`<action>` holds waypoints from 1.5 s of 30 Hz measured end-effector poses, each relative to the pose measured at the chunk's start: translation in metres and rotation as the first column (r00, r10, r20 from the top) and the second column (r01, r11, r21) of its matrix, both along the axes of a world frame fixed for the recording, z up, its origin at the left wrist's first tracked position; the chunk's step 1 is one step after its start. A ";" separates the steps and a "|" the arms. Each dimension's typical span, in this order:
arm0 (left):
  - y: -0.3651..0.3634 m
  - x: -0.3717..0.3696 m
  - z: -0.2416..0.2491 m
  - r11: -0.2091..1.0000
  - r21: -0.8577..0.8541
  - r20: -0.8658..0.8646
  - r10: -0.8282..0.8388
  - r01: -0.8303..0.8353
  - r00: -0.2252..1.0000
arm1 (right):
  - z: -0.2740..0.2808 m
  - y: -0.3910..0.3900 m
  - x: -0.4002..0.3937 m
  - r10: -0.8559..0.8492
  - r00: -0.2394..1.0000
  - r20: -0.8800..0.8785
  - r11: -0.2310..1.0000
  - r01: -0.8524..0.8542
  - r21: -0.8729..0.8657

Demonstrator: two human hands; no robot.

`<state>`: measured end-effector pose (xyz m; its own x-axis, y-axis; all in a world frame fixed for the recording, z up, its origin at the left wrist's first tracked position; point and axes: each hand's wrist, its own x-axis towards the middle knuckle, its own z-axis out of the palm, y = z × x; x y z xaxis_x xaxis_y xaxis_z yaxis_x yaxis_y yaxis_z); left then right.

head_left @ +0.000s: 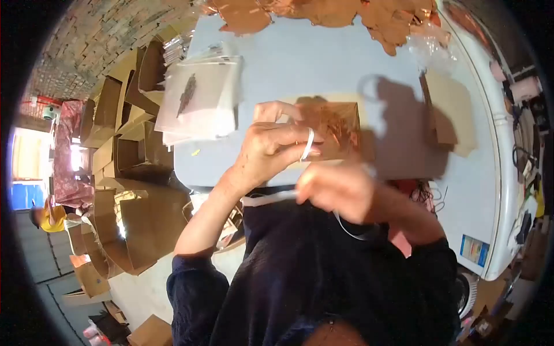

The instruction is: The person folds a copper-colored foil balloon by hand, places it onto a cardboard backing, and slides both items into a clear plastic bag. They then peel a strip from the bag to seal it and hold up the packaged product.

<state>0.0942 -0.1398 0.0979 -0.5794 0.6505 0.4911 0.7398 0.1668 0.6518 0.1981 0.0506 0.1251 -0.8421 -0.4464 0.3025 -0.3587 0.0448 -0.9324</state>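
Observation:
My left hand (268, 141) is closed over the near-left part of a clear bag with a copper-coloured, shiny piece (340, 124) in it. A narrow white strip (309, 144) curls in a small loop between its thumb and fingertips. Closer to my body, my right hand (340, 187), blurred by motion, has its fingers pinched together on a white strip (270, 199) that sticks out to the left. Under the bag lies a beige sheet (369, 99), partly hidden by the bag and my hands.
A stack of clear plastic bags (202, 95) lies at the table's left. Copper-coloured cut-out pieces (398, 23) line the far edge, with crumpled clear plastic (433, 49) beside them. Another beige sheet (453, 109) is at the right. Open cardboard boxes (135, 225) crowd the left side.

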 end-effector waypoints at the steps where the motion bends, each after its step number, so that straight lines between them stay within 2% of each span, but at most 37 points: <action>1: 0.000 0.004 0.000 1.000 0.006 -0.006 -0.020 0.021 1.000 | 0.004 0.012 -0.010 -0.100 0.993 0.068 0.994 0.102 -0.031; 3: 0.003 0.008 0.013 0.998 0.031 -0.041 -0.052 0.053 0.998 | 0.013 0.035 -0.030 -0.285 0.935 0.212 0.946 0.310 -0.096; 4: 0.006 0.009 0.019 0.996 0.052 -0.065 -0.064 0.067 0.996 | -0.021 0.028 -0.039 -0.281 0.948 0.152 0.952 0.296 -0.082; 6: 0.005 0.004 0.013 0.999 0.053 -0.089 -0.004 0.009 0.996 | -0.063 0.009 -0.028 -0.210 0.977 0.043 0.977 0.208 0.048; 7: 0.003 0.001 0.009 0.998 0.054 -0.101 0.033 -0.027 0.994 | -0.057 -0.004 -0.007 -0.132 0.991 0.001 0.978 0.130 0.165; 9: 0.000 0.000 0.002 0.999 -0.023 -0.150 0.035 -0.039 0.988 | -0.028 -0.007 0.008 0.076 0.985 0.155 0.993 -0.089 0.083; 11: -0.002 0.005 -0.006 0.995 -0.095 -0.164 0.024 -0.040 0.986 | -0.006 0.013 -0.003 -0.025 0.997 -0.078 0.996 0.032 0.087; 12: -0.005 0.006 -0.009 0.996 -0.089 -0.129 0.022 -0.033 0.991 | 0.000 0.023 -0.013 -0.131 0.991 0.004 0.990 0.130 0.063; 14: 0.001 0.010 0.005 0.999 0.003 -0.080 -0.046 0.046 0.996 | -0.045 0.024 -0.028 -0.144 0.963 0.226 0.982 0.167 -0.088; 15: 0.003 0.010 0.011 0.996 0.047 -0.060 -0.077 0.080 0.995 | -0.051 0.020 -0.027 -0.144 0.960 0.241 0.987 0.156 -0.029; 18: 0.002 0.004 0.001 1.000 0.016 -0.119 0.019 -0.017 0.993 | -0.047 -0.001 0.002 -0.071 0.964 0.256 0.979 0.018 0.203; 19: 0.002 0.003 -0.007 0.999 -0.003 -0.151 0.044 -0.045 0.988 | -0.045 -0.008 0.005 -0.043 0.987 0.153 0.995 0.028 0.099; 21: 0.000 0.006 -0.011 0.998 -0.033 -0.175 0.040 -0.046 0.984 | -0.015 0.005 0.004 -0.045 0.991 0.130 0.992 0.029 0.121; 22: -0.001 0.006 -0.011 0.999 -0.042 -0.174 0.020 -0.028 0.985 | -0.009 0.012 -0.003 -0.148 0.988 -0.052 0.985 0.152 0.079; 23: -0.001 0.007 -0.011 0.999 -0.046 -0.176 0.003 -0.011 0.984 | 0.003 0.024 -0.013 -0.200 0.978 0.049 0.970 0.191 0.147; 25: 0.005 0.012 0.001 0.998 0.022 -0.145 -0.049 0.053 0.988 | 0.011 0.036 -0.033 -0.341 0.928 0.151 0.936 0.320 0.147; 27: 0.009 0.011 0.012 0.994 0.086 -0.164 -0.058 0.073 0.985 | -0.041 0.021 -0.035 -0.294 0.954 0.059 0.956 0.293 0.032; 29: 0.008 0.010 0.012 0.999 0.048 -0.196 0.033 -0.024 0.980 | -0.077 0.006 -0.010 -0.186 0.971 0.153 0.982 0.183 0.039; 31: 0.007 0.007 -0.003 0.997 0.023 -0.225 0.072 -0.068 0.972 | -0.046 -0.002 0.002 -0.078 0.968 0.238 0.986 0.041 0.159; 32: 0.004 0.008 -0.010 0.998 -0.017 -0.242 0.060 -0.066 0.968 | -0.037 -0.001 0.005 -0.117 0.986 0.118 0.983 0.098 0.157; 33: 0.003 0.012 -0.012 0.998 -0.018 -0.208 0.053 -0.058 0.977 | -0.023 0.004 0.000 -0.143 0.990 0.014 0.984 0.141 0.112; 36: 0.005 0.021 -0.008 0.998 0.024 -0.138 0.058 -0.055 0.989 | -0.009 0.016 -0.011 -0.397 0.900 -0.182 0.880 0.429 0.203; 39: 0.006 0.028 -0.005 1.000 -0.006 0.051 0.016 -0.016 0.999 | -0.009 0.027 -0.021 -0.451 0.890 0.060 0.860 0.415 0.296; 40: 0.005 0.029 -0.007 1.000 0.028 0.230 -0.019 0.013 0.973 | -0.017 0.028 -0.023 -0.452 0.892 0.004 0.862 0.436 0.258; 41: 0.005 0.031 -0.012 0.997 0.066 0.401 -0.058 0.034 0.914 | -0.025 0.026 -0.023 -0.431 0.895 0.113 0.898 0.414 0.149; 43: 0.004 0.037 -0.018 0.988 0.148 0.683 -0.134 0.044 0.718 | -0.040 0.022 -0.021 -0.343 0.883 0.320 0.918 0.387 -0.085; 45: 0.005 0.043 -0.022 0.974 0.226 0.868 -0.210 0.018 0.450 | -0.049 0.016 -0.017 -0.334 0.862 0.382 0.905 0.407 -0.127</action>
<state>0.1370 -0.1347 0.0758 -0.6876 0.7127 -0.1388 -0.2465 -0.0493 0.9679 0.1811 0.0667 0.0759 -0.9990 -0.0424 0.0120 -0.0083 -0.0867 -0.9962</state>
